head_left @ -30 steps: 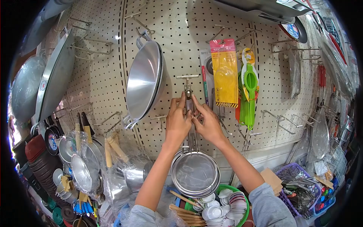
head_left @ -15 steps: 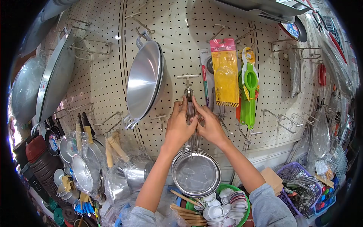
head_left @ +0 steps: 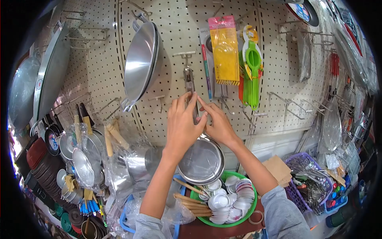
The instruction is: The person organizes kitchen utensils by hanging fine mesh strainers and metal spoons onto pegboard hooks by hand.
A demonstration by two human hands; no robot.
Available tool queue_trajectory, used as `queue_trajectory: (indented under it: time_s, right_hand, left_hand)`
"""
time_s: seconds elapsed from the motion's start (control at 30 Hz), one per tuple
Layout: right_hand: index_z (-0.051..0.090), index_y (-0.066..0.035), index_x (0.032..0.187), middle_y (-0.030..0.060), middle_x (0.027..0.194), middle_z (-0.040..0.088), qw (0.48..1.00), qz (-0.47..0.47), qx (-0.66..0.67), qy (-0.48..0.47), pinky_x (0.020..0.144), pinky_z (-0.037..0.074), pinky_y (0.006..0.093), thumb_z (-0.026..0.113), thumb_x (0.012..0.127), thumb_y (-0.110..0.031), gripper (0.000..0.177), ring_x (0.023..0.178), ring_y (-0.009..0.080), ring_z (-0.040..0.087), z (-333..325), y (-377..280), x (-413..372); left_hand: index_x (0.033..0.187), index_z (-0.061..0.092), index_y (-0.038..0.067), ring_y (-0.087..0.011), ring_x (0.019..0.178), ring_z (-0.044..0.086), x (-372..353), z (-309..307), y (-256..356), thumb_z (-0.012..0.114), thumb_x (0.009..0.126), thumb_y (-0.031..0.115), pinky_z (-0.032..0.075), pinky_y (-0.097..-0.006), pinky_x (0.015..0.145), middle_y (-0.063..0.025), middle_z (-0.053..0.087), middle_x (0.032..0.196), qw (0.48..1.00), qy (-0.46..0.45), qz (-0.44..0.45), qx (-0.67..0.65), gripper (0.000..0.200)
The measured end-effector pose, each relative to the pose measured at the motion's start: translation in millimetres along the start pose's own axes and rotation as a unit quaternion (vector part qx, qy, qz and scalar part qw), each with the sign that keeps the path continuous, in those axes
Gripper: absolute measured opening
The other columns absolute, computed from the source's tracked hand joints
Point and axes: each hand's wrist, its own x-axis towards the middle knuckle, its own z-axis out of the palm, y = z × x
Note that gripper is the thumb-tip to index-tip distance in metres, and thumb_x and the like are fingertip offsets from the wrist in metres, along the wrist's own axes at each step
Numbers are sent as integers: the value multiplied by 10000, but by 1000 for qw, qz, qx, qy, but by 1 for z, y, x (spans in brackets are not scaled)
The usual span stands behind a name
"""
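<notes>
A stack of metal mesh strainers (head_left: 200, 161) hangs by its long handles from a peg hook (head_left: 184, 53) in the middle of the pegboard. My left hand (head_left: 181, 125) closes on the handles from the left, its thumb across their front. From the right, my right hand (head_left: 219, 125) presses on the same handles with bent fingers. The thumbs and fingertips nearly meet, hiding the middle of the handles. The round mesh bowls show below my wrists, above a green basin (head_left: 252, 209) of small white dishes (head_left: 219, 201).
Metal woks (head_left: 141, 63) hang left of the strainers. A yellow package (head_left: 225, 51) and a green squeezer (head_left: 251, 71) hang to the right. A purple basket (head_left: 298, 194) of cutlery sits lower right, wooden-handled utensils (head_left: 193, 205) lower centre, and wrapped pans (head_left: 137, 163) lower left.
The view has tilted down, so the wall items appear higher. Both my hands have slid lower along the strainer handles, baring more of their top end.
</notes>
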Motion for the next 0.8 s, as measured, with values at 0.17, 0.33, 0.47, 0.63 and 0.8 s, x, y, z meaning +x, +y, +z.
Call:
queue_trajectory:
  time_s: [0.17, 0.33, 0.47, 0.63, 0.8]
  right_hand:
    - [418, -180, 1612, 146, 1261, 613, 991, 74, 110, -19, 958, 578, 399, 685, 906, -20, 772, 1151, 329, 644, -9, -16, -57]
    - [422, -165, 1603, 139, 1373, 579, 978, 118, 169, -21, 993, 574, 405, 665, 956, -44, 702, 1258, 301, 602, -29, -21, -146]
    - [471, -113, 1550, 137, 1420, 558, 973, 156, 169, -24, 1004, 568, 402, 670, 962, -46, 624, 1309, 294, 588, -43, -18, -213]
    - [479, -19, 1500, 163, 1447, 558, 957, 236, 165, -36, 1030, 564, 421, 678, 956, -48, 580, 1325, 320, 592, -80, -20, -292]
    - [417, -18, 1551, 169, 1484, 544, 941, 283, 181, -27, 1078, 539, 458, 678, 992, -110, 624, 1372, 305, 566, -139, -24, -360]
  left_hand:
    - [1302, 681, 18, -345, 1184, 594, -35, -11, 41, 758, 854, 146, 481, -458, 1026, -140, 650, 1285, 993, -10, -19, -115, 472]
    - [1221, 708, 29, -345, 1111, 644, -93, 0, 87, 740, 870, 84, 514, -431, 973, -147, 693, 1192, 972, -30, -72, -222, 357]
    - [1171, 724, 17, -271, 1032, 700, -136, 27, 123, 735, 883, 37, 534, -366, 933, -143, 721, 1144, 950, -49, -115, -286, 289]
    - [1166, 726, 45, -276, 982, 694, -174, 59, 189, 712, 899, 36, 550, -372, 896, -126, 702, 1101, 909, -126, -174, -358, 267]
    - [1156, 719, 14, -249, 961, 707, -198, 81, 253, 702, 925, 35, 560, -347, 875, -133, 698, 1091, 884, -162, -174, -404, 233]
